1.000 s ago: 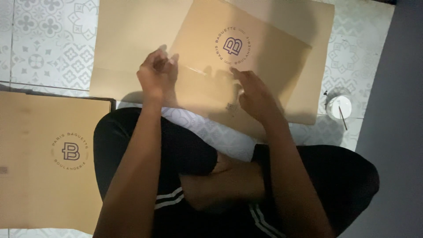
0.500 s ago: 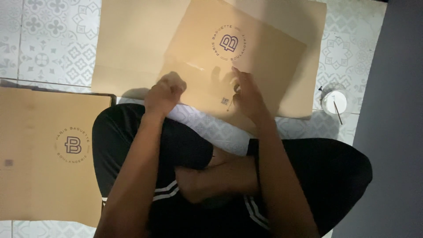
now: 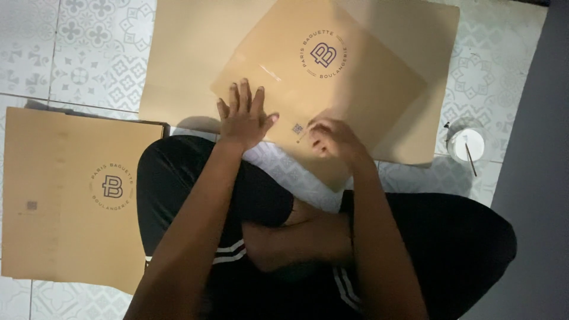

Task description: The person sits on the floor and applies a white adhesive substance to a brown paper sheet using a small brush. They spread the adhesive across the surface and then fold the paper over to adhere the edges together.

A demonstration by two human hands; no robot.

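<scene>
Now flattened from a fist, left hand [image 3: 243,118] presses the tilted cardboard sheet [image 3: 332,89] near its lower edge; right hand [image 3: 332,141] pinches a thin stick [image 3: 301,137].

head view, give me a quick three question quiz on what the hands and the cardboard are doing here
1. True or false: the left hand lies flat, fingers spread, on the tilted cardboard sheet.
2. What does the right hand pinch? A) a thin stick B) a cup C) a phone
3. Fill in: the small white container stands on the tiled floor to the person's ____.

Key: 1 true; 2 A; 3 right
</scene>
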